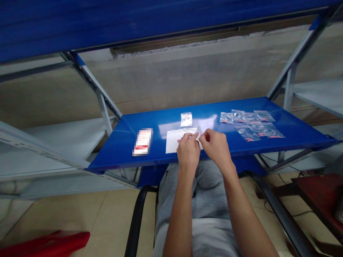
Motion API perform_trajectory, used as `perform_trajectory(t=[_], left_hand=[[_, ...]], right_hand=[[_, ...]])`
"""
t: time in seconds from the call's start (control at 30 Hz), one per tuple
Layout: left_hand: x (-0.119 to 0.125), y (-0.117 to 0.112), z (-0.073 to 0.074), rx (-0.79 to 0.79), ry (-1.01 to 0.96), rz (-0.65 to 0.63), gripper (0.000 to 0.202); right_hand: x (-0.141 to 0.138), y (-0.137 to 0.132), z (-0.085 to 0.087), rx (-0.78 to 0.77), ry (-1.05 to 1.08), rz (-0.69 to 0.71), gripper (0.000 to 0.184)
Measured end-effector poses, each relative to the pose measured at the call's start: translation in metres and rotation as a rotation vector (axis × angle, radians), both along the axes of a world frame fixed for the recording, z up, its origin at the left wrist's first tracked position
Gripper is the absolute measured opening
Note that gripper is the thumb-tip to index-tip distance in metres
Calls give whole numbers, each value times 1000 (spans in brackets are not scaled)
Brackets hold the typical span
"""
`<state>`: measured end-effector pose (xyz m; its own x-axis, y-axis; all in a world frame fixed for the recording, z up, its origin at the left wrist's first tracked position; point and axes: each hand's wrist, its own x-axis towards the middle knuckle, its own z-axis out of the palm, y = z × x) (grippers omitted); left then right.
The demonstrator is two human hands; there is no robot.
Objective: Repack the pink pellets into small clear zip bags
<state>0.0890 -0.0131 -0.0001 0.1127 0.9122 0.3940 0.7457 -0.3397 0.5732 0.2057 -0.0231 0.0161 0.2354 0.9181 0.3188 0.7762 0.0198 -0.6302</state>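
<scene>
My left hand (188,151) and my right hand (216,144) are close together over a white sheet (171,142) near the front edge of the blue table. Between their fingertips is a small clear zip bag (199,132) with a thin reddish line along its top. Both hands are closed, pinching its edge; most of the bag is hidden behind the fingers. Small red pieces (179,140) lie on the sheet, just left of my left hand. A stack of flat clear bags (186,119) rests behind the sheet.
Several clear bags with red pieces inside (248,132) lie on the right of the blue table (125,142). A blurred-out white and red item (143,142) is at the left. A blue shelf (160,21) hangs overhead, and metal posts (100,103) flank the table.
</scene>
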Motion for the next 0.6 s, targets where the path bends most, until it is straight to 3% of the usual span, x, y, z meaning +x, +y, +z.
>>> perform_trajectory(t=[0.13,0.33,0.5,0.6], left_hand=[[-6,7,-9,138,-83,-142,38],[-6,9,-16,332,-192,-181,34],[-8,8,-11,303,-411,-130,25],[-13,12,-11,127,-731,-125,20]], right_hand=[[1,0,1,6,5,7,20],[1,-3,3,7,49,7,21],[15,2,-3,-30,450,209,27],[24,12,-13,-84,744,106,34]])
